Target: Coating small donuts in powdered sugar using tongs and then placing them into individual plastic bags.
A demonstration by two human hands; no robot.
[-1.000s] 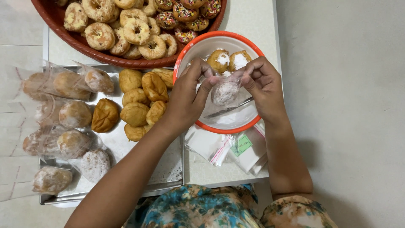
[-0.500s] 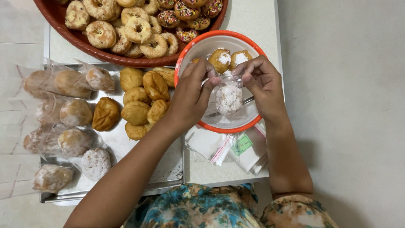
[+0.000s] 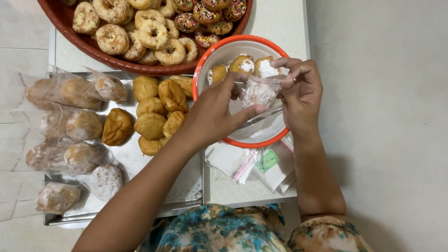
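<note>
Both my hands hold a small clear plastic bag (image 3: 259,91) with a sugar-dusted pastry inside, above an orange-rimmed white bowl (image 3: 223,52). My left hand (image 3: 215,114) pinches the bag's left side and bottom. My right hand (image 3: 301,95) grips its top right edge. Two sugared pastries (image 3: 254,65) lie at the far side of the bowl, with a third (image 3: 216,73) to their left. A metal utensil (image 3: 266,116) lies in the bowl under the bag.
A metal tray (image 3: 135,165) holds plain golden pastries (image 3: 156,112) and several bagged ones (image 3: 70,123) at the left. A large red-brown basket (image 3: 84,44) of doughnuts sits at the top. A stack of empty plastic bags (image 3: 254,163) lies below the bowl.
The bagged pastry has turned from lying sideways to upright and risen slightly. My fingers have shifted along the bag's top edge.
</note>
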